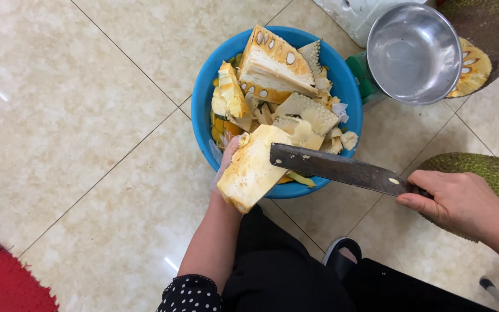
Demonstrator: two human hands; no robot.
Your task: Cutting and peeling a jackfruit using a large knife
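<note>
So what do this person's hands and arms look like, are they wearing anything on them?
The left hand seems to wear a thin, clear disposable glove, though most of it is hidden. The left forearm is bare up to a black sleeve with small white dots near the elbow. The right hand is bare, with no glove or ring visible, and its forearm is bare to the frame edge.

1 blue basin (342, 81), 1 steel bowl (414, 55), 1 cleaver (342, 169), 2 hands (463, 202).

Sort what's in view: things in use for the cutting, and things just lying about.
In use:
- left hand holding the jackfruit piece
- right hand gripping the cleaver
- blue basin of scraps

Lying about:
- steel bowl
- green jackfruit chunk
- red mat
</note>
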